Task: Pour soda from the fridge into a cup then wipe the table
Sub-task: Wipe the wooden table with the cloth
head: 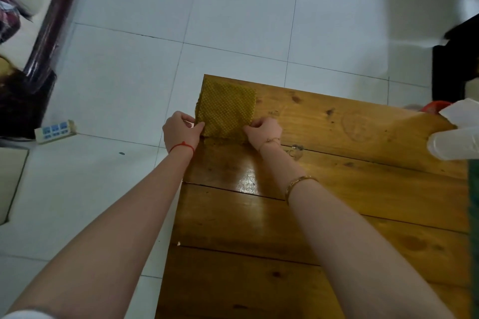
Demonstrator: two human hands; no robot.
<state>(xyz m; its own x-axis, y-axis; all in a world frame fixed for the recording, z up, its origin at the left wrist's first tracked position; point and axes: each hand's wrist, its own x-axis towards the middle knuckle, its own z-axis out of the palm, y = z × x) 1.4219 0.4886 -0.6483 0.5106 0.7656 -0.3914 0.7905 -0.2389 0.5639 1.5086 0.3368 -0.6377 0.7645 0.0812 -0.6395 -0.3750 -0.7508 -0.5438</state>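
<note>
Head view: both hands on the yellow cloth [225, 109] at the table [337, 189] corner. Left hand [180, 132] and right hand [264, 130] each pinch a near corner, prob. squaring it flat for wiping. Cup [453, 144] well right of grip.

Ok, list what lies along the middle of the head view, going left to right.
Power strip on the floor → left hand → yellow cloth on the wooden table → right hand → clear plastic cup at the right edge.
</note>
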